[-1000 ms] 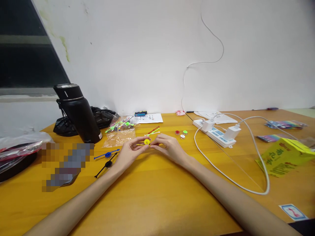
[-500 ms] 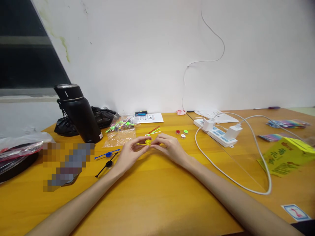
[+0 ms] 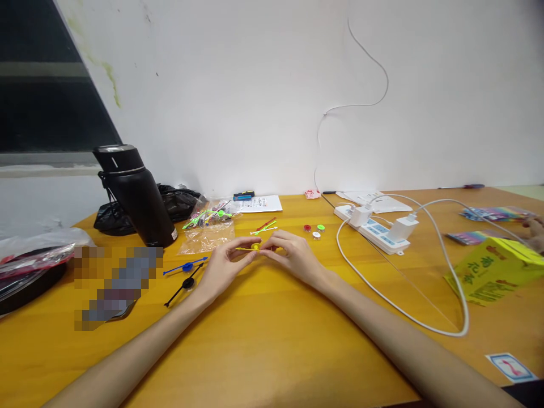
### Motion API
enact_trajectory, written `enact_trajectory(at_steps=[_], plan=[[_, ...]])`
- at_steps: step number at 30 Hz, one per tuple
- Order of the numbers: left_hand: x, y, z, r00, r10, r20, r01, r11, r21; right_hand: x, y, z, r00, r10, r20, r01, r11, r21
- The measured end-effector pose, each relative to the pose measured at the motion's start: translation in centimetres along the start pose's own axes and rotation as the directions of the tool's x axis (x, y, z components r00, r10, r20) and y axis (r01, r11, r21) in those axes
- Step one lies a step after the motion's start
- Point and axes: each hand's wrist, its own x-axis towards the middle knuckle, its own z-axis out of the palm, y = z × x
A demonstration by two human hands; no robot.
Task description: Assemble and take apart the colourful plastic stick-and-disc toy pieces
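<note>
Both my hands meet over the middle of the yellow wooden table (image 3: 263, 340). My left hand (image 3: 223, 263) and my right hand (image 3: 289, 255) pinch a small yellow disc on a thin yellow stick (image 3: 254, 247) between their fingertips. Just left of my left hand lie a blue disc on a blue stick (image 3: 186, 266) and a black disc on a black stick (image 3: 185, 283). Beyond my right hand sit three small discs, red (image 3: 306, 228), white (image 3: 315, 234) and green (image 3: 321, 228), and a few loose coloured sticks (image 3: 264, 226).
A black flask (image 3: 136, 195) stands at the left, a black bag (image 3: 174, 204) behind it. Clear bags of coloured parts (image 3: 208, 224) and a paper sheet (image 3: 259, 204) lie further back. A white power strip (image 3: 374, 229) with chargers and cable (image 3: 403, 311) lies right, beside a yellow packet (image 3: 493, 272). Another person's fingers (image 3: 536, 232) show at the right edge.
The yellow disc has tipped from facing me to nearly edge-on between my fingertips. Another person's fingers have appeared at the right edge.
</note>
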Motion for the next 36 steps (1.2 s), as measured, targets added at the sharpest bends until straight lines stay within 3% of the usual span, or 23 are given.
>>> enact_trajectory(at_steps=[11,26,31,36], plan=[[-0.1,0.4,0.0,0.999,0.034,-0.038,-0.033,0.999,0.021,0.1,-0.8,-0.1,0.994,0.102,0.041,-0.103,0.995,0.014],[0.1,0.4,-0.5,0.996,0.038,-0.086,-0.031,0.996,0.085,-0.1,-0.5,0.3,0.982,0.141,0.124,-0.143,0.99,0.004],[0.3,0.2,-0.5,0.991,0.008,-0.136,-0.005,1.0,0.025,0.0,-0.6,0.0,0.976,0.168,0.136,-0.167,0.986,-0.021],[0.6,-0.4,-0.5,0.981,-0.064,-0.185,0.036,0.988,-0.148,0.0,-1.1,-0.2,0.967,0.166,0.192,-0.168,0.986,-0.008]])
